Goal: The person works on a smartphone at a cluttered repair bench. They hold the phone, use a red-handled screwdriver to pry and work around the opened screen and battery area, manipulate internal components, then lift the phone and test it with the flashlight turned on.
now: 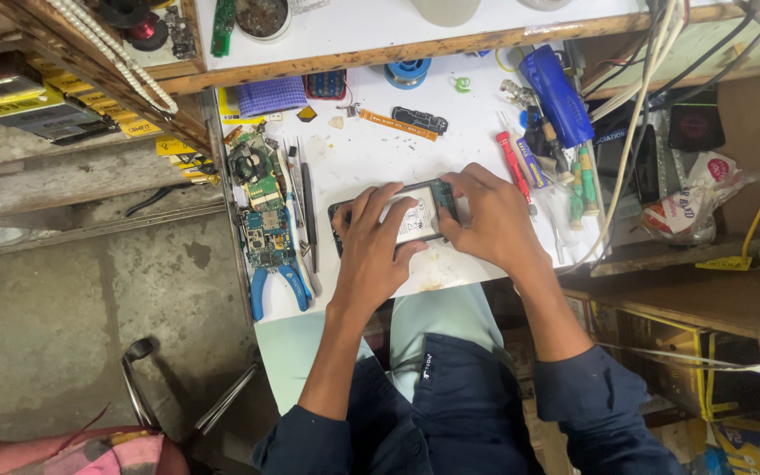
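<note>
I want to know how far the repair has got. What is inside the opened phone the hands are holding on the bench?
Inside the opened phone a pale silvery battery fills the middle. The left hand and right hand cover both ends, so whatever sits there is hidden.

The opened phone (415,215) lies on the workbench (371,154), pliers (276,280) left, screwdrivers (573,180) right.
</note>
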`<state>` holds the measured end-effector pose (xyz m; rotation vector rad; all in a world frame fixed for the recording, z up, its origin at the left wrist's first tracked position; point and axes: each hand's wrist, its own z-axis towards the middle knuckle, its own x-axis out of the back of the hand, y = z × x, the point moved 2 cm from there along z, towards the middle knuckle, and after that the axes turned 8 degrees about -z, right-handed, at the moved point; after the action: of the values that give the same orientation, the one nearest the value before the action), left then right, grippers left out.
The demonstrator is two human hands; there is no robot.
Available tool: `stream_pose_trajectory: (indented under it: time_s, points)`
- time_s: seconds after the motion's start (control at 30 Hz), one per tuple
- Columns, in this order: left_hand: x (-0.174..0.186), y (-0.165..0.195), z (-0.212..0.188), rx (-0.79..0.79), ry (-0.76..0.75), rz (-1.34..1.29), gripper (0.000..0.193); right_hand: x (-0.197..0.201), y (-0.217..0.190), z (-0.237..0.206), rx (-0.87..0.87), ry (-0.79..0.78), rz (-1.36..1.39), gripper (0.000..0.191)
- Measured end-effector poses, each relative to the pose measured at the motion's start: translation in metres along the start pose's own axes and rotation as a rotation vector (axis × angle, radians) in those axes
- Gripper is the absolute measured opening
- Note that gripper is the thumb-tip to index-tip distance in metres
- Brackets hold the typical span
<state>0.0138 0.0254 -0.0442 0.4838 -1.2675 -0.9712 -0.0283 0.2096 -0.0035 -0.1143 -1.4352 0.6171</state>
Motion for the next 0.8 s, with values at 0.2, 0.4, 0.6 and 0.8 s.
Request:
stream_pose_trajectory:
  time_s: [0.2, 0.4, 0.6, 0.8]
  points:
    - [0.000, 0.000, 0.000, -0.010, 0.003, 0.006, 0.060, 0.000, 0.000, 0.002, -0.010, -0.027, 0.024, 0.042]
    - [0.000, 0.000, -0.001, -0.012, -0.002, 0.010, 0.059, -0.002, 0.004, 0.003, -0.103, -0.081, 0.135, 0.045]
    - [0.000, -0.002, 0.000, -0.013, 0.004, 0.007, 0.058, -0.007, 0.011, 0.003, -0.111, -0.090, 0.182, 0.045]
    - [0.000, -0.002, -0.001, -0.008, 0.002, 0.011, 0.059, -0.012, 0.018, 0.005, -0.100, -0.098, 0.210, 0.045]
